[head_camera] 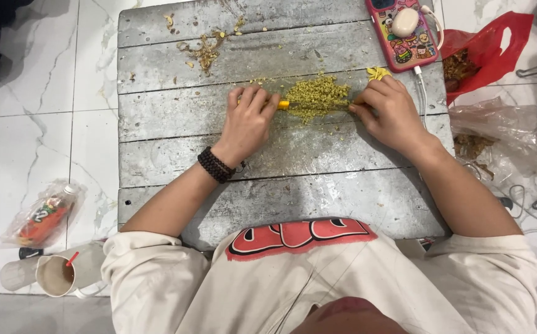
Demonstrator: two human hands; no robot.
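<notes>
My left hand (248, 120) grips the yellow handle (283, 104) of a knife lying across a grey wooden board (268, 179). The blade runs through a heap of finely chopped yellow-green bits (317, 96). My right hand (389, 110) presses fingertips on the blade's far end, right of the heap. A black bead bracelet (214, 164) circles my left wrist. A small yellow scrap (378, 73) lies just above my right hand.
A phone in a pink patterned case (401, 31) with a white cable lies at the board's top right. Brown scraps (205, 52) sit top left. A red bag (488, 52) and clear bags lie right; a cup with a straw (55, 275) and a wrapped bottle (44, 216) lie left.
</notes>
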